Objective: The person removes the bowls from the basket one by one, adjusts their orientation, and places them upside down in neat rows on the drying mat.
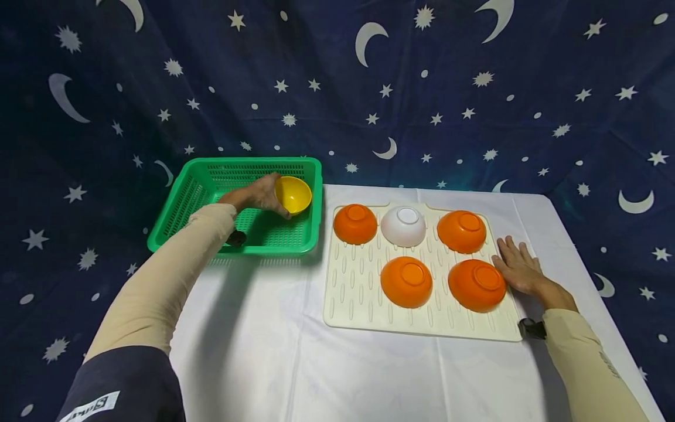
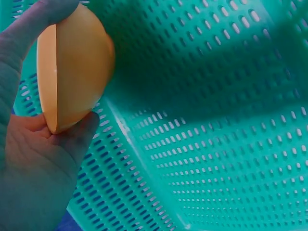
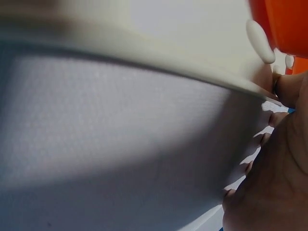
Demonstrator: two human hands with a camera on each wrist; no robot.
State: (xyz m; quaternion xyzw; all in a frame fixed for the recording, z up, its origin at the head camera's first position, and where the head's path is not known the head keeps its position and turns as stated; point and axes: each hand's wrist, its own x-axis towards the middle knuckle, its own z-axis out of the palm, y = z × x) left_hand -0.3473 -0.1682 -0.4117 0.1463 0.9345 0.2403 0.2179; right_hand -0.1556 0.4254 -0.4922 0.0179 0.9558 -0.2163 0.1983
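My left hand (image 1: 266,193) pinches a yellow bowl (image 1: 294,195) by its rim, over the right part of a green perforated basket (image 1: 181,205). In the left wrist view the bowl (image 2: 79,72) is tipped on its side, with thumb and fingers at opposite edges of the rim. At the right edge of a cream drying mat (image 1: 353,305), my right hand (image 1: 519,268) lies flat with fingers spread. Near its thumb an orange bowl (image 1: 477,285) stands upside down on the mat.
Also upside down on the mat are a white bowl (image 1: 404,227) and orange bowls at the back left (image 1: 355,224), back right (image 1: 462,232) and front middle (image 1: 406,282). A white cloth (image 1: 369,381) covers the table. Behind hangs a dark blue curtain (image 1: 327,76) with moons and stars.
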